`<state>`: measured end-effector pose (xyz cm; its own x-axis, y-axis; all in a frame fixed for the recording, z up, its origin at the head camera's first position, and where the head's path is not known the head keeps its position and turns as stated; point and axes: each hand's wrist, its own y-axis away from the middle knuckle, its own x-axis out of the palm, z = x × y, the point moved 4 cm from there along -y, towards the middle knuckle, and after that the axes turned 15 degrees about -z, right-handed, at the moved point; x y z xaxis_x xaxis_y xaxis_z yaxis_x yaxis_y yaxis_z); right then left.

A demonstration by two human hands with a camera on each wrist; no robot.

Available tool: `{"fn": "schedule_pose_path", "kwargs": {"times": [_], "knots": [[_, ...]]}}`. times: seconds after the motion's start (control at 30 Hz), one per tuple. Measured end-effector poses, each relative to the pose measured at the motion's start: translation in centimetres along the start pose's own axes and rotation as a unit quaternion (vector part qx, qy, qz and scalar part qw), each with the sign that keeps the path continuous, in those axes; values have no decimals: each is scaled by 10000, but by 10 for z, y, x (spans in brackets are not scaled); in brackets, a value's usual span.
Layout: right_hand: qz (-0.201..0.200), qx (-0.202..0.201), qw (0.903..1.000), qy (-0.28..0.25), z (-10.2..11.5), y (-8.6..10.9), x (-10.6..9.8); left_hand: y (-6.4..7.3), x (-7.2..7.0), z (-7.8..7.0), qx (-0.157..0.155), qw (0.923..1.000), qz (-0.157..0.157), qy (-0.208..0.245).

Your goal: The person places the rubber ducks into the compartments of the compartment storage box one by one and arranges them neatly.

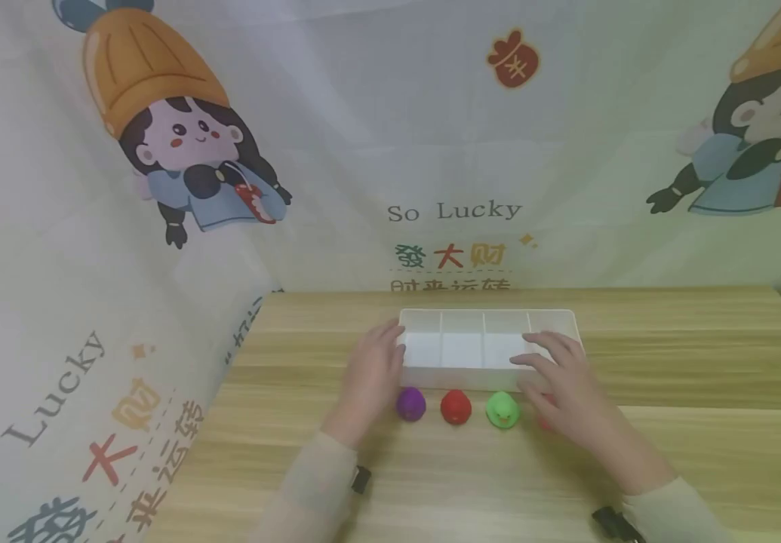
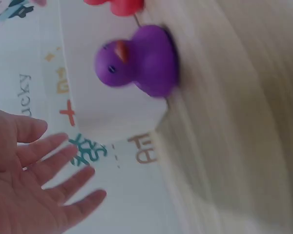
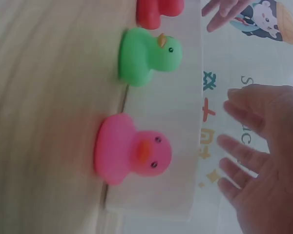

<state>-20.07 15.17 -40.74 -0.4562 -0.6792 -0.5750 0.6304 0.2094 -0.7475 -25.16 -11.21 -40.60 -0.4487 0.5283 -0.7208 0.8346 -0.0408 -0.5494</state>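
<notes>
A white tray (image 1: 461,378) with several compartments in a row lies on the wooden table. Along its near side stand a purple rubber duck (image 1: 411,405), a red duck (image 1: 456,407), a green duck (image 1: 502,410) and a pink duck (image 3: 118,151). In the head view the right hand mostly covers the pink one. My left hand (image 1: 371,375) is at the tray's left end, fingers spread and relaxed, fingertips right at the rim. Over the tray's right end, my right hand (image 1: 570,392) hovers palm down with fingers loosely extended. Both hands hold nothing.
The wooden table (image 1: 471,483) reaches back to a printed cloth (image 1: 336,151) with cartoon figures and lettering. That cloth also hangs along the left side. A black strap piece (image 1: 361,480) shows at the left wrist, another dark piece (image 1: 613,522) at the right.
</notes>
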Motion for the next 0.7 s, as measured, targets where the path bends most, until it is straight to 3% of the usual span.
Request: {"fn": "schedule_pose_path", "kwargs": {"times": [0.17,0.37,0.53,0.7], "knots": [[-243,-119,9989,-386,-3,9,-12,-1,3,17,-16,9988,76,487],[-145,-7,9992,-373,-5,16,-22,-4,9,30,301,9942,255,1003],[120,265,9989,-369,-10,24,-24,-4,12,33,497,9910,376,1181],[415,735,9956,-410,-16,31,-26,-3,16,35,247,9889,654,1309]]}}
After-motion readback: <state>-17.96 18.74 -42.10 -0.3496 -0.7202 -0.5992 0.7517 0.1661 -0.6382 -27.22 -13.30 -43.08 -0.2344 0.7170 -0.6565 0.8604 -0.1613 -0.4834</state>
